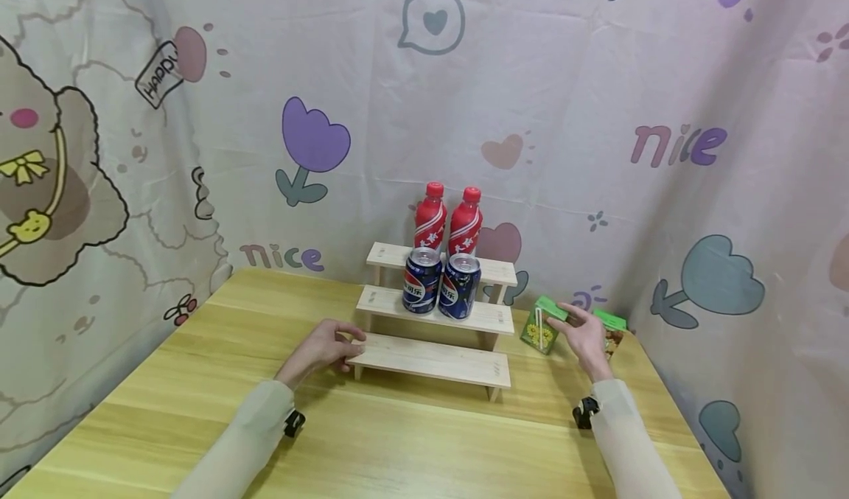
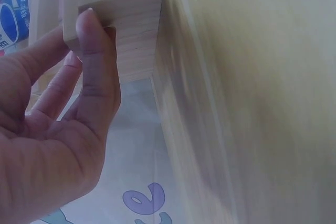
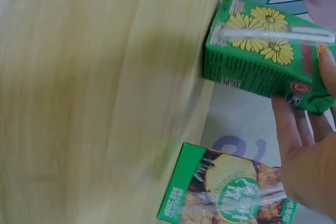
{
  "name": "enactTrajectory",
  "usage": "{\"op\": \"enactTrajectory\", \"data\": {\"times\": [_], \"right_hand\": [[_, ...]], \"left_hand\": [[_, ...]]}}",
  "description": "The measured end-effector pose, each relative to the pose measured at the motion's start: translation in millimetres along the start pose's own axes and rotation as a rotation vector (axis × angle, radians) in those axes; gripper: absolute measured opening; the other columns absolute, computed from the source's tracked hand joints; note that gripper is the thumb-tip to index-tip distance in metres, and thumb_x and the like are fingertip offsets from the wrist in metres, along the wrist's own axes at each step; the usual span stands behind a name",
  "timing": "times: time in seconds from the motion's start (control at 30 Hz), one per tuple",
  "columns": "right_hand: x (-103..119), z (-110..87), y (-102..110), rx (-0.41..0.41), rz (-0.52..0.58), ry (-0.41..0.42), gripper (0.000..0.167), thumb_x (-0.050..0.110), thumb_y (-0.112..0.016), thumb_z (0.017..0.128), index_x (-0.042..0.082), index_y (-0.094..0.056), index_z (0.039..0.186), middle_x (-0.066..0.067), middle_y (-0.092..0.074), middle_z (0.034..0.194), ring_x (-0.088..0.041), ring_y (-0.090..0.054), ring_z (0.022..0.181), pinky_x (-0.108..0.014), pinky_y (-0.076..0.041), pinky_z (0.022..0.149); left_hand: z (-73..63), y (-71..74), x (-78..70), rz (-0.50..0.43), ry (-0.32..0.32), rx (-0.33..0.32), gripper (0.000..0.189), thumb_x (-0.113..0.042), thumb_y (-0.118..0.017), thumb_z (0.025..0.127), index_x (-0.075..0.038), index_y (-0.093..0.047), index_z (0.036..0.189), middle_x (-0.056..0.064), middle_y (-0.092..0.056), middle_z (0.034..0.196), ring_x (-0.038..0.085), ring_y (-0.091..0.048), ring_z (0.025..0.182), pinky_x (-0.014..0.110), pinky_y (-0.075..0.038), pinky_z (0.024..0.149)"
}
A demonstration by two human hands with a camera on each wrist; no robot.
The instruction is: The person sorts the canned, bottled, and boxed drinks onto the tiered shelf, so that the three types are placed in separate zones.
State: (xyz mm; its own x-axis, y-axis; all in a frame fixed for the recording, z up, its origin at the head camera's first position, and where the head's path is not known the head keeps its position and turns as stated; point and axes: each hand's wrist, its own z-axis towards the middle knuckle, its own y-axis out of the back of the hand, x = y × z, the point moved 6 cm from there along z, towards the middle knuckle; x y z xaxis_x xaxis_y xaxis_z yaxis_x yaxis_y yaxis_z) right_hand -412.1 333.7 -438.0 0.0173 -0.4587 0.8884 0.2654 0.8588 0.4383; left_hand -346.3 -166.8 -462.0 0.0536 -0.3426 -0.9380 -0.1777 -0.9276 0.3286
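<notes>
While the left hand (image 1: 325, 346) gripped the lowest wooden step (image 1: 431, 359), the right hand (image 1: 584, 335) pinched the flower-printed drink carton (image 1: 539, 331) right of frame centre, probably light, squashable and best held near its top.

There are two bottles (image 1: 430, 215) (image 1: 466, 226), two cans (image 1: 421, 284) (image 1: 458, 289), two cartons (image 1: 533, 331) (image 3: 228, 184) with one straw (image 3: 278, 34) on each, one stand (image 1: 431, 357) of three shelves (image 1: 382, 300), one table (image 1: 398, 447), two hands (image 1: 326, 349) (image 1: 584, 340), two sleeves (image 1: 242, 429) (image 1: 625, 421) and two wrist cameras (image 1: 294, 422) (image 1: 587, 413).
</notes>
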Motion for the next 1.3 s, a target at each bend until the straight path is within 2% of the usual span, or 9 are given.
{"op": "enactTrajectory", "data": {"times": [0.1, 0.2, 0.3, 0.4, 0.57, 0.73, 0.97, 1.13, 1.3], "right_hand": [[3, -2.1, 3, 0.013, -0.009, 0.011, 0.055, 0.022, -0.08, 0.083, 0.012, -0.061, 0.133, -0.017, -0.058, 0.136, -0.013, -0.065, 0.098, -0.019, -0.059, 0.074], [9, -5.3, 6, 0.053, -0.015, 0.031, 0.058, 0.024, -0.081, 0.082, 0.011, -0.059, 0.135, -0.019, -0.058, 0.136, -0.008, -0.063, 0.089, -0.014, -0.05, 0.055], [15, -10.0, 10, 0.109, -0.034, 0.053, 0.062, 0.031, -0.08, 0.082, 0.012, -0.058, 0.137, -0.02, -0.057, 0.136, -0.019, -0.063, 0.102, -0.016, -0.053, 0.062], [20, -14.6, 14, 0.156, -0.086, 0.087, 0.066, 0.04, -0.079, 0.082, 0.013, -0.057, 0.138, -0.02, -0.055, 0.139, -0.03, -0.054, 0.122, -0.022, -0.053, 0.085], [29, -21.1, 19, 0.207, -0.131, 0.132, 0.066, 0.043, -0.078, 0.081, 0.012, -0.058, 0.136, -0.022, -0.051, 0.141, -0.037, -0.05, 0.127, -0.039, -0.051, 0.096], [39, -28.9, 22, 0.235, -0.118, 0.172, 0.063, 0.04, -0.079, 0.082, 0.01, -0.06, 0.134, -0.021, -0.056, 0.138, -0.031, -0.055, 0.122, -0.029, -0.052, 0.091], [48, -37.9, 23, 0.301, -0.049, 0.195, 0.057, 0.029, -0.081, 0.082, 0.004, -0.062, 0.13, -0.011, -0.072, 0.106, -0.009, -0.064, 0.084, -0.025, -0.055, 0.063], [55, -44.4, 25, 0.338, -0.058, 0.227, 0.055, 0.026, -0.08, 0.082, 0.002, -0.063, 0.128, 0.004, -0.072, 0.095, -0.008, -0.064, 0.082, -0.024, -0.055, 0.068], [63, -50.5, 25, 0.383, -0.04, 0.264, 0.051, 0.022, -0.08, 0.083, 0.0, -0.064, 0.127, 0.004, -0.073, 0.095, -0.008, -0.066, 0.083, -0.025, -0.057, 0.07]], "left_hand": [[0.3, -0.1, -0.5, 0.005, 0.0, -0.004, 0.026, -0.004, -0.073, 0.086, 0.004, -0.067, 0.11, 0.007, -0.059, 0.068, 0.014, -0.055, 0.052, 0.039, -0.062, 0.057], [0.4, -0.3, -0.4, 0.01, 0.0, -0.005, 0.026, -0.004, -0.073, 0.086, 0.004, -0.067, 0.11, 0.007, -0.059, 0.068, 0.014, -0.055, 0.052, 0.039, -0.062, 0.057], [0.5, -0.7, -0.1, 0.011, -0.002, -0.004, 0.026, -0.004, -0.072, 0.086, 0.004, -0.067, 0.11, 0.007, -0.06, 0.068, 0.014, -0.056, 0.052, 0.039, -0.062, 0.057], [0.8, -0.9, -0.1, 0.011, -0.004, -0.003, 0.025, -0.003, -0.072, 0.086, 0.004, -0.067, 0.11, 0.007, -0.059, 0.067, 0.013, -0.056, 0.052, 0.04, -0.062, 0.057], [0.8, -0.7, -0.1, 0.014, -0.007, -0.004, 0.024, -0.003, -0.072, 0.086, 0.004, -0.067, 0.109, 0.006, -0.058, 0.066, 0.013, -0.055, 0.051, 0.04, -0.062, 0.057], [0.3, -0.2, -0.3, 0.018, -0.009, -0.005, 0.025, -0.004, -0.073, 0.086, 0.004, -0.068, 0.109, 0.006, -0.058, 0.066, 0.013, -0.055, 0.05, 0.041, -0.062, 0.057], [0.2, -0.5, -0.8, 0.018, -0.012, 0.001, 0.025, -0.005, -0.072, 0.087, 0.004, -0.067, 0.11, 0.006, -0.057, 0.065, 0.013, -0.054, 0.05, 0.041, -0.062, 0.057], [-0.1, -0.9, -0.8, 0.018, 0.0, 0.002, 0.024, -0.004, -0.071, 0.087, 0.003, -0.067, 0.109, 0.006, -0.059, 0.067, 0.013, -0.055, 0.05, 0.039, -0.061, 0.055], [-0.2, -0.1, -1.3, 0.022, 0.004, 0.004, 0.025, -0.004, -0.071, 0.087, 0.004, -0.067, 0.11, 0.006, -0.058, 0.066, 0.013, -0.055, 0.051, 0.038, -0.061, 0.055]]}}
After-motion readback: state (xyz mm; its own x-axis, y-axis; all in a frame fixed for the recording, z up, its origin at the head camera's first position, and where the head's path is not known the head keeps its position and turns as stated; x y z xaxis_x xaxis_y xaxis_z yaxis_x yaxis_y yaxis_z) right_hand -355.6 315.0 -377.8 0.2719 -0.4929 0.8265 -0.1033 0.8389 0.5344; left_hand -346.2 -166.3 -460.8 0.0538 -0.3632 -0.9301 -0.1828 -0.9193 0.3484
